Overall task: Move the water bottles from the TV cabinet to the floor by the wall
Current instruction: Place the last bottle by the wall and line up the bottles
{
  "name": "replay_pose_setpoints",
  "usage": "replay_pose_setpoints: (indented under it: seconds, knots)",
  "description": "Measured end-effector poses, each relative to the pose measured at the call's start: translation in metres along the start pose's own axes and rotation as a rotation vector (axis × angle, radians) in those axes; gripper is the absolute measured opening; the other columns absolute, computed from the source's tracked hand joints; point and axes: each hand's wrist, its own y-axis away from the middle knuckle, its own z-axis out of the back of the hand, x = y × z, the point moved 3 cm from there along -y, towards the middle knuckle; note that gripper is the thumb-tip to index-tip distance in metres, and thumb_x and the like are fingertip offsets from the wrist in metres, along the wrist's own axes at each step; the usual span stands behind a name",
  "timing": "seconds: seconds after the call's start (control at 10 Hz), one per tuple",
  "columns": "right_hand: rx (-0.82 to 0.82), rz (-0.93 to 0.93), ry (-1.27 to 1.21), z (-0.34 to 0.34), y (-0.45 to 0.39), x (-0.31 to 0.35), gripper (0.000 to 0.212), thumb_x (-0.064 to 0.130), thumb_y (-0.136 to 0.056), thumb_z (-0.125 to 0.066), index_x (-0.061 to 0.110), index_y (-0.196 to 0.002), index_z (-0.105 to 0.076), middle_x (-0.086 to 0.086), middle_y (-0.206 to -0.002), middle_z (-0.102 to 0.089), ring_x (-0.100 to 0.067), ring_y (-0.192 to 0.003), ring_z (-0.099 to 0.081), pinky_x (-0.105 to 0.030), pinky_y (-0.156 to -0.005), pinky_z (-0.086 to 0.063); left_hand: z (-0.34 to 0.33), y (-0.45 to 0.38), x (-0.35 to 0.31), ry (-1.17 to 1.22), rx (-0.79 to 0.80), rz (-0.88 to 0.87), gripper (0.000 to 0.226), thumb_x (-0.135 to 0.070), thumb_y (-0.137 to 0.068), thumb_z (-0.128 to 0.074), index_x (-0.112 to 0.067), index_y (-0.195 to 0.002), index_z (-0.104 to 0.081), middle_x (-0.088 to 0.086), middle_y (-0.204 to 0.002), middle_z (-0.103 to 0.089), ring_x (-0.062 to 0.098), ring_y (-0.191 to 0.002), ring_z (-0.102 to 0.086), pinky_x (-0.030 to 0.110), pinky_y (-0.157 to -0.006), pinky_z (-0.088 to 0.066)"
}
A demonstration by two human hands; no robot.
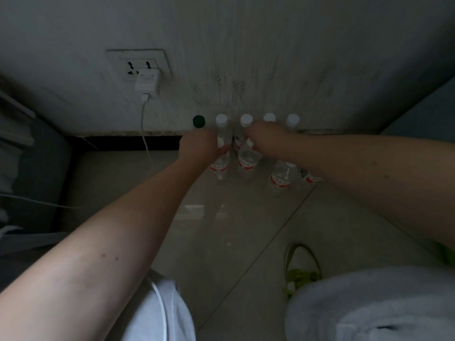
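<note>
Clear water bottles with white caps and red labels stand in two rows on the tiled floor against the wall. The back row runs from a green-capped bottle (199, 121) to a white-capped bottle (293, 120) at the right end. My left hand (199, 148) grips the neck of a front-row bottle (219, 166). Beside it, my right hand (266, 136) grips the neck of the neighbouring bottle (248, 159). Both of these bottles are upright. Two more front-row bottles (280, 178) stand to the right, one partly hidden by my right forearm.
A wall socket holds a white charger (147, 82), and its cable (145, 134) hangs to the floor left of the bottles. Dark furniture (37, 156) fills the left side. My shoe (301, 264) and grey-clad knees are at the bottom. A black skirting (123, 142) lines the wall.
</note>
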Motion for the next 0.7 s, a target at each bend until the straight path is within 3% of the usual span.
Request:
replay_pose_setpoints:
  seconds: [0.2, 0.4, 0.6, 0.7]
  knots:
    - [-0.021, 0.048, 0.055, 0.000, -0.002, 0.001, 0.027, 0.007, -0.092, -0.047, 0.006, -0.116, -0.060, -0.016, -0.113, -0.061, -0.034, -0.103, -0.059, -0.030, -0.075, -0.040, -0.003, -0.003, -0.001, -0.028, -0.050, -0.003, 0.050, -0.062, -0.085, -0.052, -0.015, -0.071, -0.044, -0.002, -0.055, -0.032, 0.021, -0.061, -0.049, 0.029, -0.053, -0.031]
    - [-0.003, 0.120, 0.102, -0.001, -0.006, 0.003, 0.024, 0.015, -0.094, -0.045, 0.010, -0.114, -0.058, -0.015, -0.115, -0.056, -0.032, -0.105, -0.055, -0.034, -0.083, -0.042, -0.006, -0.006, -0.003, -0.016, -0.059, 0.020, 0.051, -0.063, -0.086, -0.051, -0.015, -0.071, -0.046, -0.001, -0.054, -0.033, 0.020, -0.058, -0.046, 0.029, -0.053, -0.032]
    - [0.015, 0.127, 0.065, -0.004, -0.013, 0.002, 0.026, 0.026, -0.091, -0.045, 0.015, -0.109, -0.061, -0.013, -0.110, -0.058, -0.030, -0.099, -0.057, -0.032, -0.074, -0.038, -0.008, -0.009, -0.006, 0.007, -0.065, 0.037, 0.050, -0.063, -0.086, -0.051, -0.014, -0.074, -0.057, -0.002, -0.054, -0.039, 0.017, -0.054, -0.046, 0.025, -0.047, -0.028]
    - [0.030, 0.168, 0.090, -0.004, -0.012, 0.003, 0.024, 0.019, -0.091, -0.047, 0.014, -0.111, -0.059, -0.016, -0.112, -0.056, -0.032, -0.102, -0.056, -0.032, -0.075, -0.037, -0.008, -0.010, -0.003, 0.026, -0.057, 0.056, 0.052, -0.066, -0.084, -0.050, -0.016, -0.076, -0.055, -0.001, -0.058, -0.044, 0.017, -0.056, -0.046, 0.026, -0.048, -0.029]
